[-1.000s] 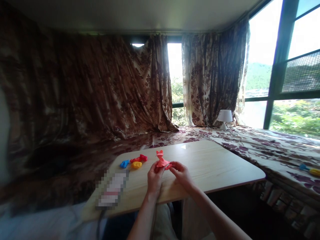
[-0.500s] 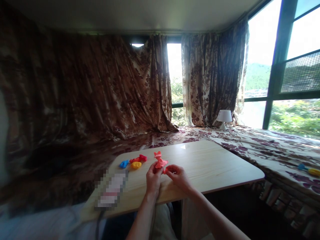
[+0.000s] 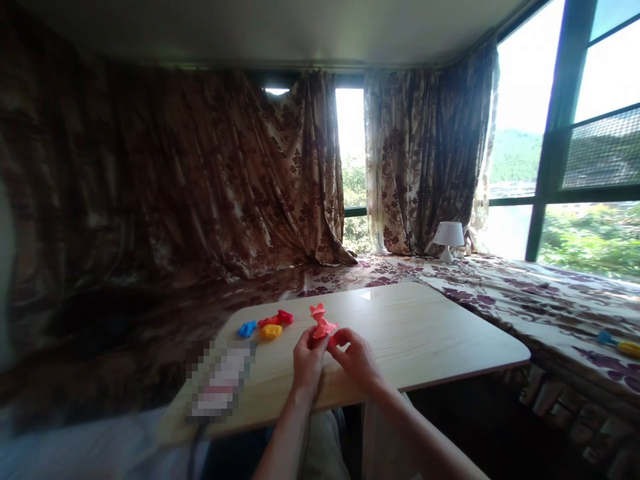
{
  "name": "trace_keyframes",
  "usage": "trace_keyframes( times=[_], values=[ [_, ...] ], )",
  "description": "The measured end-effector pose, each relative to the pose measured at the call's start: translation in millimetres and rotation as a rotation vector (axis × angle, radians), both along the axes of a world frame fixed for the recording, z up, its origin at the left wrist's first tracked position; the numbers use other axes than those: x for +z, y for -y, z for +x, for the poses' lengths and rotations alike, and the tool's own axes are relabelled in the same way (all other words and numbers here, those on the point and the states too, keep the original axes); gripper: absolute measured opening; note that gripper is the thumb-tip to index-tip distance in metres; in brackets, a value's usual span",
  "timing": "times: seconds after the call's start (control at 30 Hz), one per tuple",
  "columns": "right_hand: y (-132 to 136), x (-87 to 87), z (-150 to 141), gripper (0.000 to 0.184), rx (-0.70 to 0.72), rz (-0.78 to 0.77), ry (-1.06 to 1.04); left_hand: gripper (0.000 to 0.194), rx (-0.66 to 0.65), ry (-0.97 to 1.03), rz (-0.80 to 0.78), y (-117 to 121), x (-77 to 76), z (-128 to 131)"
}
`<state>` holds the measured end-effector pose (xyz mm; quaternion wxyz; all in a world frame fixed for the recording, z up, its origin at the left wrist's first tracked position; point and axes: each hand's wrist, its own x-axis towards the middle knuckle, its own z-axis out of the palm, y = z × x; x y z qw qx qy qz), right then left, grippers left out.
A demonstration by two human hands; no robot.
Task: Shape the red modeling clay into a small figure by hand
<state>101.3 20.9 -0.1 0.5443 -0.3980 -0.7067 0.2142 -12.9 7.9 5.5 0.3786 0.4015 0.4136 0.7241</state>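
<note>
A coral-red crumpled piece [image 3: 324, 327] with ruffled, petal-like edges stands up from my left hand [image 3: 307, 363]. Its material is hard to make out; it looks thin and soft. The fingers of my left hand are closed around its lower part. My right hand [image 3: 356, 360] pinches at its lower right side, where a bit of red shows by the fingertips. On the table [image 3: 425, 333], left of my hands, lie a blue lump [image 3: 247, 329], a red lump [image 3: 283, 318] and a yellow lump [image 3: 271, 332], close together.
A pixelated oblong object [image 3: 223, 383] with a dark cable lies at the table's left. Beyond the table, a white lamp [image 3: 447, 240] stands on a flower-patterned cover [image 3: 500, 283]. Blue and yellow items [image 3: 627, 347] lie far right. Patterned curtains [image 3: 280, 187] hang behind.
My right hand has shifted slightly, its fingertips closer in to the base of the coral-red piece, so less red shows between them. My left hand keeps its hold. The lumps have not moved.
</note>
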Motion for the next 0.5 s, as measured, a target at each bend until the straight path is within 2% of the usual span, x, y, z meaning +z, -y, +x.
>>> trace_keyframes(
  times=[0.07,0.17,0.37,0.5],
  values=[
    [-1.8,-2.5,-0.8,0.012,-0.035,0.02,0.021,0.04,-0.023,-0.002,0.004,-0.1,-0.6,0.5],
    [-6.6,-7.5,-1.5,0.012,0.037,-0.025,-0.022,0.05,-0.023,0.015,-0.017,0.3,-0.1,1.4],
    [-8.6,-7.4,-2.1,0.016,0.17,-0.082,-0.143,0.036,-0.047,-0.027,0.026,1.5,1.9,1.2],
    [-2.7,-0.8,-1.6,0.017,0.04,-0.071,-0.021,0.033,-0.02,-0.028,0.04,0.5,0.2,0.1]
  ],
)
